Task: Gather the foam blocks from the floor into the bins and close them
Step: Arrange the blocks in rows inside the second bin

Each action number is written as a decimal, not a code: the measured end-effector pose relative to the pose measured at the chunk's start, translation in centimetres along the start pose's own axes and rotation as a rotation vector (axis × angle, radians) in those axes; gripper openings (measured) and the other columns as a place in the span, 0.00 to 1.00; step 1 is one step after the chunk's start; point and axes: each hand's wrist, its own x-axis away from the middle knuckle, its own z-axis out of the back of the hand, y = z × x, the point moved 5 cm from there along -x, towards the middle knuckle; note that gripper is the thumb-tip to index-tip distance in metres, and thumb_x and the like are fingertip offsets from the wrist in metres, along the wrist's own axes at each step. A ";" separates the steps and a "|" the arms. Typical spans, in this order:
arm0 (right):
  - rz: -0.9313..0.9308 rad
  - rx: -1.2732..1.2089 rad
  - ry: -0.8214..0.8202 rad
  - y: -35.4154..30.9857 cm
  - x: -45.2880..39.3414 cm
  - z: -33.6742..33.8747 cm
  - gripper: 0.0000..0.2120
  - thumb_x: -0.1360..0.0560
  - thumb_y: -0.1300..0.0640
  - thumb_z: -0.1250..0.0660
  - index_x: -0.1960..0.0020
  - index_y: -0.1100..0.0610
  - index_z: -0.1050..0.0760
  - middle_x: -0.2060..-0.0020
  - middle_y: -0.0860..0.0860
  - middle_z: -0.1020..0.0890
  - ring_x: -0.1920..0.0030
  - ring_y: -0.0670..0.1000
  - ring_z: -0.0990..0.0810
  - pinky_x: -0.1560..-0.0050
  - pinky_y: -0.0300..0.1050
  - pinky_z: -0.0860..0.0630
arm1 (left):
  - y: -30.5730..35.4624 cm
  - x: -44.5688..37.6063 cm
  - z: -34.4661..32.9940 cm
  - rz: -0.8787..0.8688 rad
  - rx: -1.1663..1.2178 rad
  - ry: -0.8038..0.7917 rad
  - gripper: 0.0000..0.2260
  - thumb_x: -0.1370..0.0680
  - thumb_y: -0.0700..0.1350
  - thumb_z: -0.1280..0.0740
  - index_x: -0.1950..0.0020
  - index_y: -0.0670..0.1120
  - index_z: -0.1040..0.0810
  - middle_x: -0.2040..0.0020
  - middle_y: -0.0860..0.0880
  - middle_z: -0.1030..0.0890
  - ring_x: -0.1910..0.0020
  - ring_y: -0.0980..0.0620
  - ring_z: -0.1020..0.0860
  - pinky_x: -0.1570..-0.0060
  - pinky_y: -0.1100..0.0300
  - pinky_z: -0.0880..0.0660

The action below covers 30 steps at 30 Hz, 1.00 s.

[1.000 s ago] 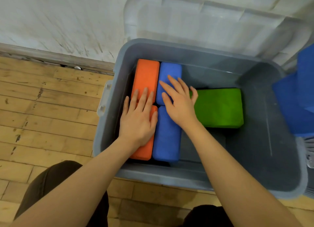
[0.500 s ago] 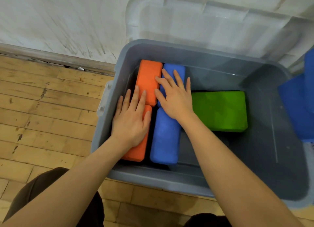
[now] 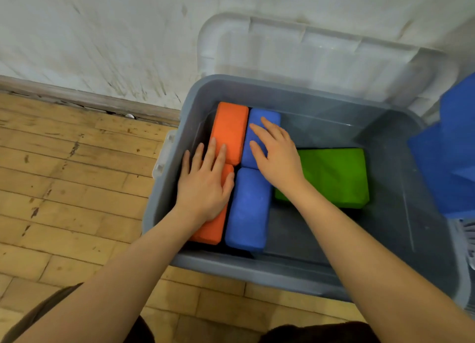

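A grey plastic bin (image 3: 257, 270) stands open on the wood floor. Inside, along its left wall, lie two orange foam blocks (image 3: 228, 126) end to end, with two blue foam blocks (image 3: 249, 209) beside them. A green foam block (image 3: 336, 175) lies flat in the middle. My left hand (image 3: 205, 185) rests flat, fingers apart, on the orange blocks where they meet. My right hand (image 3: 275, 157) lies flat on the far blue block, and its wrist covers the green block's left end. Neither hand grips anything.
The bin's translucent lid (image 3: 321, 57) leans upright against the white wall behind it. More blue foam pieces (image 3: 447, 162) stand at the right edge, over the bin's right rim. A white latch (image 3: 162, 157) sits on the bin's left side. Wood floor (image 3: 77, 188) spreads to the left.
Both hands stay flat on the blocks; my right hand slid a little toward the far blue block. The orange and blue blocks sit closer to the left wall than a second ago.
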 end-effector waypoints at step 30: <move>-0.415 0.047 -0.013 15.9 11.0 6.3 0.39 0.29 0.59 0.34 0.23 0.52 0.50 0.27 0.52 0.40 0.29 0.53 0.39 0.33 0.50 0.45 | 19.0 -4.8 -9.1 -0.359 0.003 -0.318 0.30 0.20 0.56 0.45 0.23 0.50 0.55 0.23 0.44 0.49 0.25 0.45 0.45 0.29 0.48 0.52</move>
